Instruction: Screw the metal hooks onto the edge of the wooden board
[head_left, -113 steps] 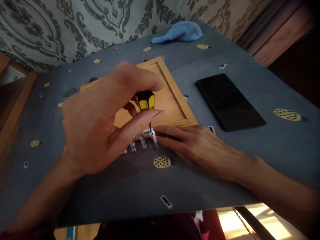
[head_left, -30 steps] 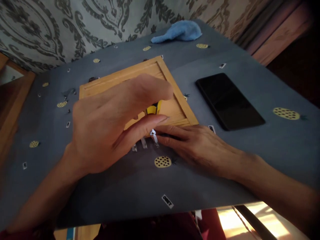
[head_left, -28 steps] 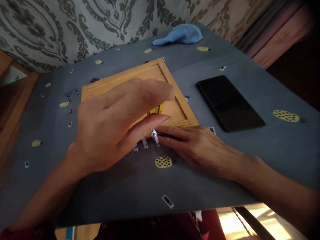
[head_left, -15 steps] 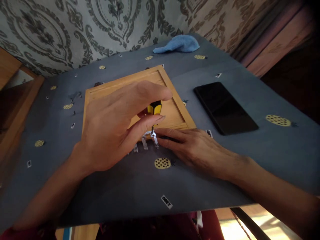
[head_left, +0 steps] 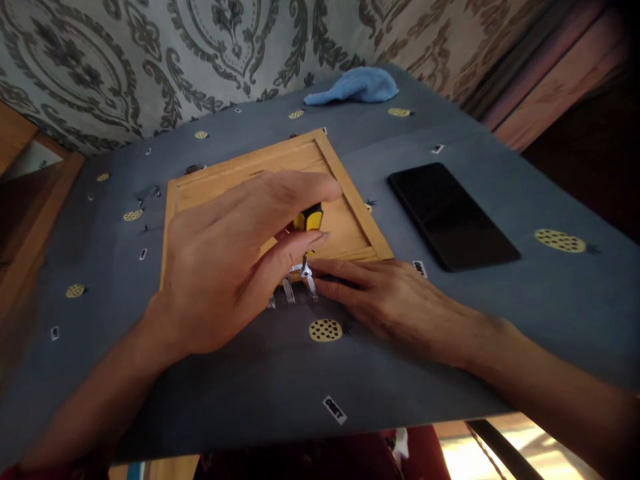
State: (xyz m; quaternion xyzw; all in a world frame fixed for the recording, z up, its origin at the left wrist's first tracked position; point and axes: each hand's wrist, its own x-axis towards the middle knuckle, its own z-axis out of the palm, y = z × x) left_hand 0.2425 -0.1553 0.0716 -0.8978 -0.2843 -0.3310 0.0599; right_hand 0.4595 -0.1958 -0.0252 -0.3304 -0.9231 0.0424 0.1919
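My left hand (head_left: pixel 215 260) is closed around the yellow-and-black handle of a screwdriver (head_left: pixel 313 219), fingers above and thumb below. The screwdriver stands nearly upright, its tip on a shiny metal hook piece (head_left: pixel 307 273) at the near edge of a framed wooden panel (head_left: pixel 345 180). Several metal prongs stick out from that edge toward me; my left hand hides some of them. Stretched-out fingers of my right hand (head_left: pixel 390 293) lie against the panel's near edge and touch the rightmost prong. Its thumb is hidden.
A black phone (head_left: pixel 453 217) lies right of the panel on the grey patterned tablecloth (head_left: pixel 240 400). A blue cloth (head_left: pixel 357 87) is at the back by the wall. Small metal bits (head_left: pixel 149 193) lie at left, near a wooden cabinet (head_left: pixel 37 220).
The left hand has turned very slightly around the screwdriver handle, and its fingers sit a little lower. My right hand stays in place. The view has shifted slightly.
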